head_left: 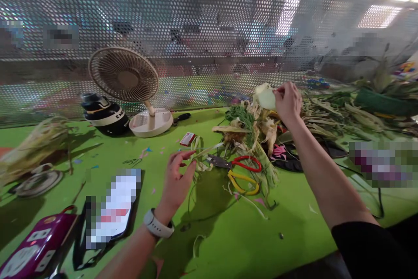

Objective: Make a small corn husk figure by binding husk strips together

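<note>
Pale green husk piece [265,96] pinched in right hand [288,102]; left hand [176,179] pinches a dry strip [209,150]; husk heap [257,133] remains unworked.

Pale husk piece [265,96] held up; thin strip [209,150] low, near scissors.

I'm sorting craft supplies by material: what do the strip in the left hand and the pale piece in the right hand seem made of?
The strip pinched by the left hand looks like dried corn husk: matte, tan, fibrous. The pale piece held up by the right hand seems husk too, smoother and creamy, though that is uncertain.
</note>
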Motion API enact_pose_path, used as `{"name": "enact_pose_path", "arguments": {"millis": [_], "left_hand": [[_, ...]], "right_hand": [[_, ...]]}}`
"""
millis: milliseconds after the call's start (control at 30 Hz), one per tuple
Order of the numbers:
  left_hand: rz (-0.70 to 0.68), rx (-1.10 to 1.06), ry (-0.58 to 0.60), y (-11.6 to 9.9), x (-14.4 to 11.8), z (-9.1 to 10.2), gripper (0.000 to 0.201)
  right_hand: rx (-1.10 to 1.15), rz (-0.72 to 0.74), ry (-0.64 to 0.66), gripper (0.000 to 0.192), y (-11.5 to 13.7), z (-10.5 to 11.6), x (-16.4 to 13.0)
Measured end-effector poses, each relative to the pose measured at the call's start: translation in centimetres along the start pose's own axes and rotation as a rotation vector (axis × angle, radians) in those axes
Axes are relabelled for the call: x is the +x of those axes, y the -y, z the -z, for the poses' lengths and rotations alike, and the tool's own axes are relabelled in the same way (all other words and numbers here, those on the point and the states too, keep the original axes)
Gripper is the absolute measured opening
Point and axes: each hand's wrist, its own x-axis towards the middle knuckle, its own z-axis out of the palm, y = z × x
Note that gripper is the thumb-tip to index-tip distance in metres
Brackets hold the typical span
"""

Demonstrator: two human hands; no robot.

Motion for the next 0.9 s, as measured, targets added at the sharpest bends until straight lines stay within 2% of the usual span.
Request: {"name": "enact_pose_path", "arguments": {"millis": [100, 233, 300, 367, 400, 467, 533, 600, 633, 733, 833, 900], "left_hand": [[-0.048, -0.011, 0.041, -0.8, 1.5, -0.7, 0.021], [-0.120, -0.058, 0.082, -2.0, 3.7, -2.3, 0.018], [-0.128, -0.107, 0.106, -2.6, 4.4, -3.2, 0.019], [-0.084, -0.197, 0.150, -3.3, 4.8, -4.3, 0.023], [-0.037, -0.267, 0.190, -3.6, 4.9, -4.8, 0.026], [0.112, -0.443, 0.288, -4.0, 4.9, -5.9, 0.036], [0.295, -0.599, 0.391, -4.0, 4.9, -7.0, 0.046], [0.464, -0.658, 0.465, -3.3, 4.8, -8.0, 0.051], [0.515, -0.648, 0.457, -2.9, 4.8, -8.5, 0.052], [0.559, -0.571, 0.369, -1.5, 4.4, -9.3, 0.060], [0.572, -0.507, 0.320, -0.6, 4.1, -9.4, 0.051], [0.572, -0.514, 0.318, -0.4, 3.9, -9.2, 0.051]], "right_hand": [[0.033, -0.005, -0.014, 0.002, 0.5, 0.3, 0.1], [0.120, 0.002, -0.235, 0.005, 1.1, 2.4, 2.4], [0.195, 0.050, -0.324, 0.007, 2.0, 3.9, 2.9], [0.251, 0.159, -0.302, 0.010, 3.6, 4.9, 1.7], [0.254, 0.244, -0.244, 0.012, 4.4, 4.9, 0.4], [0.234, 0.454, -0.043, 0.013, 5.8, 4.3, -3.5], [0.202, 0.679, 0.222, 0.016, 6.6, 3.1, -8.1], [0.198, 0.842, 0.499, 0.023, 6.7, 1.9, -12.2], [0.199, 0.853, 0.599, 0.027, 6.5, 1.5, -13.7], [0.280, 0.789, 0.703, 0.031, 6.1, 1.1, -16.4], [0.370, 0.787, 0.773, 0.030, 6.4, 1.5, -17.0], [0.419, 0.727, 0.772, 0.029, 6.9, 1.8, -16.9]]}}
